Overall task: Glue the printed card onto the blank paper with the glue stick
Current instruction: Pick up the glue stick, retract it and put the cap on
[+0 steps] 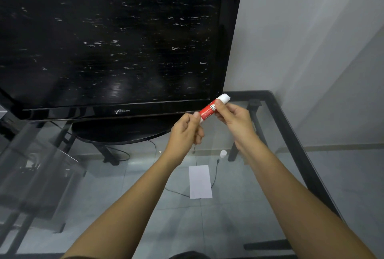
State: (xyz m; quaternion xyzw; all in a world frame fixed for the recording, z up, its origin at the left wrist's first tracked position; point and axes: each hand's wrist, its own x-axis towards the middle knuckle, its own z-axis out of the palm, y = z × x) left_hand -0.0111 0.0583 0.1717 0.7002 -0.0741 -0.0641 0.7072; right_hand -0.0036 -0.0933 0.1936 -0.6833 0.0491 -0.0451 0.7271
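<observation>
A red and white glue stick (208, 110) is held up in the air in front of the television, tilted with its white end pointing up and right. My right hand (233, 119) grips its upper half. My left hand (187, 128) pinches its lower white end. Below on the glass table lies a white rectangular paper (200, 181), face blank from here. A small white cap (223, 153) stands on the glass just beyond the paper. I cannot tell whether the paper is the card or the blank sheet.
A large black television (108, 36) on an oval stand (122, 132) fills the back of the glass table (295, 134). The table's black frame runs along the right edge. A thin black cable (215, 173) shows beside the paper.
</observation>
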